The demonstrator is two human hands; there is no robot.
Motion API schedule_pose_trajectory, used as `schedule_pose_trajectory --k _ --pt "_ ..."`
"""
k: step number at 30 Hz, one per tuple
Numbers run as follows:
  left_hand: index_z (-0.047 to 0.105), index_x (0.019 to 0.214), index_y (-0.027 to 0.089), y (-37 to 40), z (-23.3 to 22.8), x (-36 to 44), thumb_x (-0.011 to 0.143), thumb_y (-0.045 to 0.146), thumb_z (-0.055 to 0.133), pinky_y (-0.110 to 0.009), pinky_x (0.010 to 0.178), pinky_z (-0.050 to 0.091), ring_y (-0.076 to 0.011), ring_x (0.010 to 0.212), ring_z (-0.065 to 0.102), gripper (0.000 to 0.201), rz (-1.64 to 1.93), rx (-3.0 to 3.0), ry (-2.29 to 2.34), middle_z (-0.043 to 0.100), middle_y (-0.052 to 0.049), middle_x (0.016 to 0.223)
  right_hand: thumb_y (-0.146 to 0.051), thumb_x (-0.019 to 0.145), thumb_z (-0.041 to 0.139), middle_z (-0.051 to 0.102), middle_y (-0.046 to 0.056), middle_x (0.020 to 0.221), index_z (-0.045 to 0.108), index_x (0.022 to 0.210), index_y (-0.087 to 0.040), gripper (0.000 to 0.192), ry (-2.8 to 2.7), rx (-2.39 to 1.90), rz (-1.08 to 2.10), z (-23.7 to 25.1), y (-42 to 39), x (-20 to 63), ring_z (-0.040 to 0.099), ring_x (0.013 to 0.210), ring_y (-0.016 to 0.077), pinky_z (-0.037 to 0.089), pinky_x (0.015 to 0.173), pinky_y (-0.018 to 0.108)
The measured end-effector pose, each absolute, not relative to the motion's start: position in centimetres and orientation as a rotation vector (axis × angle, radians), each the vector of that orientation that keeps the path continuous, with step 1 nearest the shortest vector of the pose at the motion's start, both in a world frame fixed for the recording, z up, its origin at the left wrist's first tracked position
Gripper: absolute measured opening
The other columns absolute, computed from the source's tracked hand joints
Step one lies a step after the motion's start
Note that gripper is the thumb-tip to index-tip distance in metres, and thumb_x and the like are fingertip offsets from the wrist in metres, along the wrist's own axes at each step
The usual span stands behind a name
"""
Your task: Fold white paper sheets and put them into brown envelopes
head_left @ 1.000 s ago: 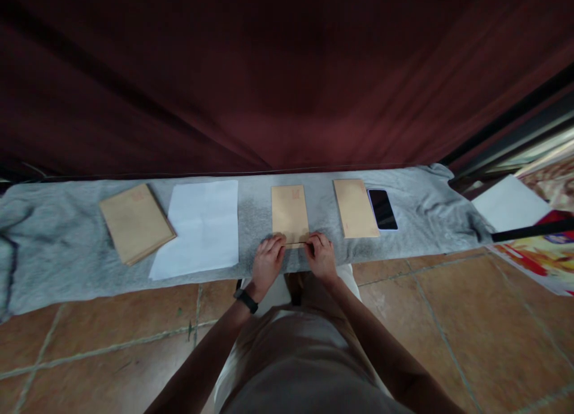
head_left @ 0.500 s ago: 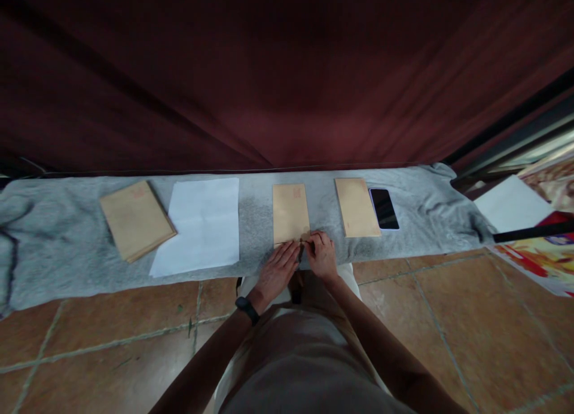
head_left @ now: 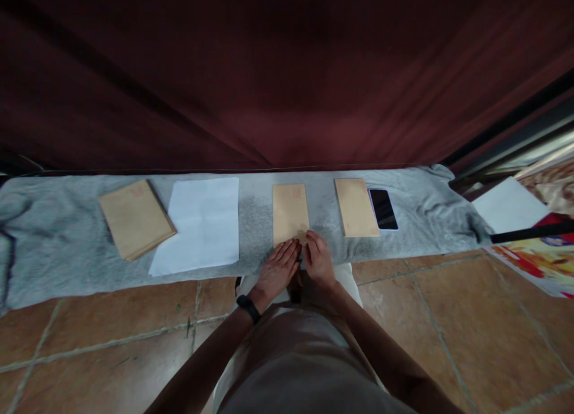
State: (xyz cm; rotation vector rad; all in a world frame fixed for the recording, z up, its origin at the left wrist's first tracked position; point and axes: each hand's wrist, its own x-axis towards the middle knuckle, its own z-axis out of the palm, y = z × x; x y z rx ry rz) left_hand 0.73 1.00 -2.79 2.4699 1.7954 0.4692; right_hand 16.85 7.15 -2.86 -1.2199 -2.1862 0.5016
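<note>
In front of me a brown paper envelope (head_left: 290, 212) with faint red print at its top right lies on the grey cloth. My left hand (head_left: 278, 267) rests across its near edge, fingers stretched out flat and pressing down. At the near right corner is my right hand (head_left: 318, 258), its fingers curled together on the envelope's edge; the fingertips are partly hidden. Both hands nearly meet there, covering the near end. To the right lies another brown envelope or thin pile of them (head_left: 357, 208), apart from my hands.
A stack of brown envelopes (head_left: 137, 218) overlaps white paper sheets (head_left: 200, 226) on the left. A phone (head_left: 384, 209) lies at the right. The grey cloth (head_left: 426, 205) covers a narrow surface against a dark red curtain (head_left: 287, 103). A white sheet (head_left: 511, 205) sits far right.
My right hand has shifted slightly left and toward me along the envelope's near edge, its fingers more curled. The left hand stays nearly in place.
</note>
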Motion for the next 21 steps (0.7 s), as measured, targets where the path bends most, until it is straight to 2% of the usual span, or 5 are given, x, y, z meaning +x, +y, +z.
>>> schedule_pose_trajectory --k 3,7,14,21 --pt "0.055 0.143 0.006 1.0 -2.9 0.7 0.1 0.019 0.042 -0.042 0.123 0.037 -0.0245 0.146 0.046 0.047 0.433 2.467 1.815 0.056 -0.018 0.15 -0.024 0.106 0.034 0.056 0.011 0.148 0.048 0.15 -0.02 0.046 -2.327 -1.07 0.575 -2.5 5.6 16.5 0.048 0.141 0.0232 0.035 0.122 0.05" --pt "0.057 0.142 0.007 1.0 -3.0 0.5 0.098 0.015 0.041 -0.04 0.125 0.035 -0.0229 0.147 0.045 0.048 0.432 2.476 1.803 0.057 -0.017 0.149 -0.026 0.107 0.034 0.05 0.012 0.156 0.035 0.159 -0.017 0.053 -2.415 -1.103 0.548 -2.3 4.7 16.5 0.043 0.146 0.023 0.031 0.125 0.049" --pt "0.048 0.151 0.011 1.0 -2.8 0.4 0.101 0.021 0.041 -0.04 0.126 0.032 -0.0214 0.149 0.041 0.051 0.433 2.474 1.779 0.051 -0.012 0.156 -0.03 0.108 0.039 0.05 0.014 0.155 0.041 0.156 -0.012 0.051 -2.439 -1.163 0.404 -2.9 4.9 17.8 0.042 0.148 0.0238 0.031 0.125 0.048" --pt "0.046 0.152 0.012 0.7 -2.6 0.1 0.104 0.031 0.042 -0.042 0.126 0.032 -0.0227 0.149 0.041 0.052 0.414 2.44 1.863 0.048 -0.011 0.157 -0.03 0.108 0.039 0.051 0.014 0.155 0.045 0.154 -0.012 0.05 -2.447 -1.209 0.323 -3.3 4.6 18.0 0.043 0.147 0.0233 0.03 0.125 0.047"
